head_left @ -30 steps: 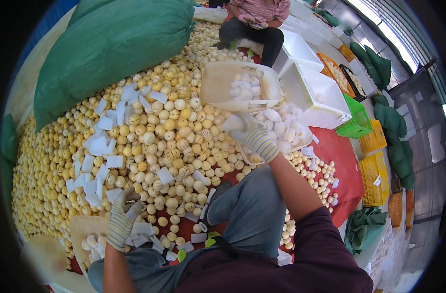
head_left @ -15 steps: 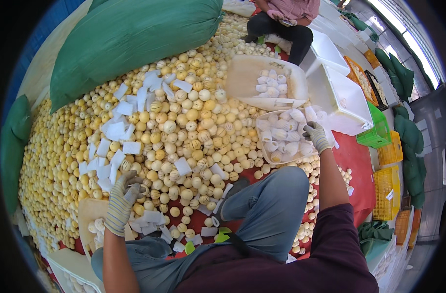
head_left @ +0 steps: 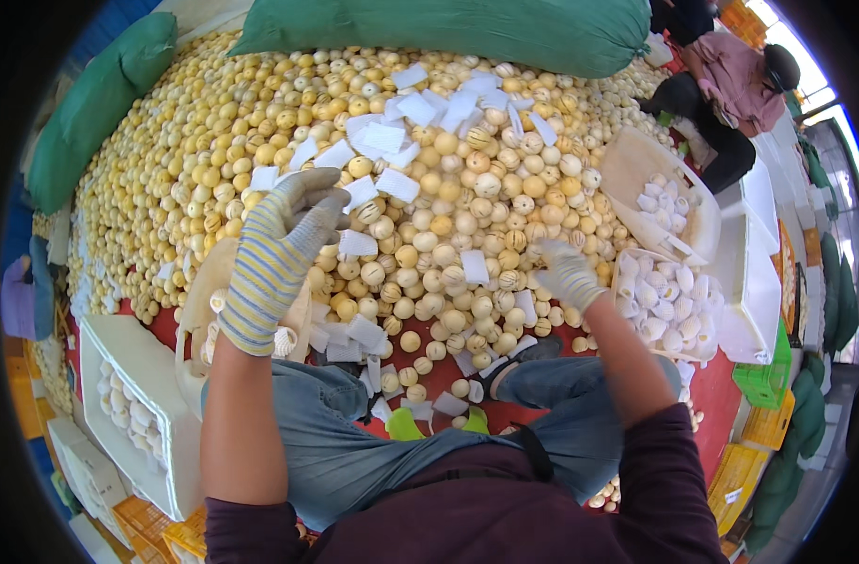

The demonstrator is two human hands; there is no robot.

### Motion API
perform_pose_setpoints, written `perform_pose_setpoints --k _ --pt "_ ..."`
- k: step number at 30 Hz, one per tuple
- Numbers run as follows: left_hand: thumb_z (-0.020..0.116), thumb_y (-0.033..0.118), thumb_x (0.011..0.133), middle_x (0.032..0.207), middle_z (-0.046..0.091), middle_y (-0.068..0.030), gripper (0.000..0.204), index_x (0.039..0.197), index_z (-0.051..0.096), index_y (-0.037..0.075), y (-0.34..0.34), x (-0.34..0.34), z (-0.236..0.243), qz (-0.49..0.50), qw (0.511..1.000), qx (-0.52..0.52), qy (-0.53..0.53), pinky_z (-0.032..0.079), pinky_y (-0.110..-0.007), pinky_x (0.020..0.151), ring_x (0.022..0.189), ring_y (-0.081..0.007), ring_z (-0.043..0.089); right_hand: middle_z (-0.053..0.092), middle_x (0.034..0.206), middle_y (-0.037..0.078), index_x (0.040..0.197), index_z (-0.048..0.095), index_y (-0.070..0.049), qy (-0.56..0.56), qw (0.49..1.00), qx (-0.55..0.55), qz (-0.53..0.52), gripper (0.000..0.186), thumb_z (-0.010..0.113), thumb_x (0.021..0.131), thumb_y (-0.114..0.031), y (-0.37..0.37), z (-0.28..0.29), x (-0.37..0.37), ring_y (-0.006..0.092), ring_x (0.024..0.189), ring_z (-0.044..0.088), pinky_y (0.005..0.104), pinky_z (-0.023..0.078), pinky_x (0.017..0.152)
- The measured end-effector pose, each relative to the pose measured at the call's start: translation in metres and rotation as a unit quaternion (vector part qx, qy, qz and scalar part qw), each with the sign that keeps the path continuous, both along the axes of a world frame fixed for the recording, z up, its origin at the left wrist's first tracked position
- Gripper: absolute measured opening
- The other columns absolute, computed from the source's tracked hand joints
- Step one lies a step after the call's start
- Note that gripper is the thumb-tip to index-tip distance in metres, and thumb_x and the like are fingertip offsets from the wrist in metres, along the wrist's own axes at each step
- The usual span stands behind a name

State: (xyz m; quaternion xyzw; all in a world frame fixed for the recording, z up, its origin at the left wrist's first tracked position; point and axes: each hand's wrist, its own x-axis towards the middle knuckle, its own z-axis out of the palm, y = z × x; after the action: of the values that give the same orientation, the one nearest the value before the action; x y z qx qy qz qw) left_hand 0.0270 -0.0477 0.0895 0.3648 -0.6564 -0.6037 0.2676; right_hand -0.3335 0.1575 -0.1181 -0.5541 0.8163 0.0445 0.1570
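My left hand (head_left: 277, 254), in a striped knitted glove, hovers above the near left of a big heap of small cream-yellow striped melons (head_left: 425, 254). Its fingers are bent with the thumb apart, and I see nothing between them. Over the right part of the heap is my gloved right hand (head_left: 570, 274), smeared by motion, so its grip is unclear. White foam net sleeves (head_left: 381, 139) lie scattered on the melons. Below my left hand stands a beige tub (head_left: 196, 305) with some netted melons. Right of my right hand is a shallow basin of netted melons (head_left: 664, 305).
A beige scoop-shaped tub (head_left: 627, 160) holds more netted melons. White foam boxes (head_left: 751, 282) stand at the right, another foam box (head_left: 171, 414) at the left. Green sacks (head_left: 448, 33) border the heap. A co-worker (head_left: 730, 85) sits at the far right. Red sheeting (head_left: 721, 399) covers the ground.
The view has swung left. My right hand has left the netted-melon basin and moved left over the heap. My left hand has risen and reached forward, away from the near tub.
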Motion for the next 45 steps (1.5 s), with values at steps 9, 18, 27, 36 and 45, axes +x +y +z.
perform_pose_setpoints --k 9,18,27,36,45 --pt "0.062 0.010 0.092 0.107 0.064 -0.0091 0.041 0.130 0.054 -0.004 -0.004 0.007 -0.017 -0.004 0.999 0.008 -0.042 0.051 -0.025 0.082 0.094 -0.0133 0.061 0.066 0.107 0.014 0.120 0.058 -0.003 0.000 0.995 0.064 -0.077 0.038 0.064 0.089 -0.024 -0.072 -0.100 0.094 0.0256 0.094 0.067 0.0377 0.054 0.079" --pt "0.066 0.008 0.089 0.106 0.066 -0.0095 0.040 0.127 0.056 0.001 0.006 -0.021 -0.041 -0.046 0.987 -0.091 -0.123 0.055 -0.027 0.078 0.088 -0.0136 0.064 0.067 0.095 0.007 0.121 0.058 0.001 -0.623 0.702 -0.292 -0.183 0.035 0.062 0.092 -0.018 -0.077 0.087 0.144 0.0125 0.079 0.062 0.0295 0.053 0.069" --pt "0.066 0.004 0.086 0.106 0.065 -0.0116 0.050 0.133 0.052 0.001 0.022 -0.035 -0.068 -0.060 0.990 -0.081 -0.100 0.055 -0.030 0.082 0.094 -0.0184 0.065 0.065 0.088 0.019 0.121 0.057 0.007 -0.376 0.842 -0.380 -0.073 0.038 0.061 0.088 -0.010 -0.061 0.092 0.204 0.0235 0.074 0.063 0.0337 0.050 0.064" --pt "0.071 0.003 0.080 0.096 0.060 -0.0046 0.055 0.132 0.053 0.000 0.032 -0.049 -0.067 -0.064 0.987 -0.087 -0.116 0.049 -0.025 0.073 0.083 -0.0104 0.056 0.066 0.093 0.021 0.121 0.056 0.006 -0.373 0.819 -0.430 -0.070 0.038 0.061 0.086 -0.007 -0.049 0.104 0.193 0.0323 0.079 0.066 0.0382 0.053 0.071" --pt "0.066 -0.005 0.080 0.107 0.062 -0.0072 0.054 0.132 0.054 0.002 0.036 -0.045 -0.064 -0.095 0.994 0.056 -0.012 0.050 -0.023 0.077 0.091 -0.0110 0.058 0.067 0.094 0.016 0.123 0.056 0.004 -0.460 0.768 -0.424 -0.135 0.036 0.059 0.094 -0.017 -0.050 0.097 0.192 0.0230 0.075 0.065 0.0351 0.053 0.068"
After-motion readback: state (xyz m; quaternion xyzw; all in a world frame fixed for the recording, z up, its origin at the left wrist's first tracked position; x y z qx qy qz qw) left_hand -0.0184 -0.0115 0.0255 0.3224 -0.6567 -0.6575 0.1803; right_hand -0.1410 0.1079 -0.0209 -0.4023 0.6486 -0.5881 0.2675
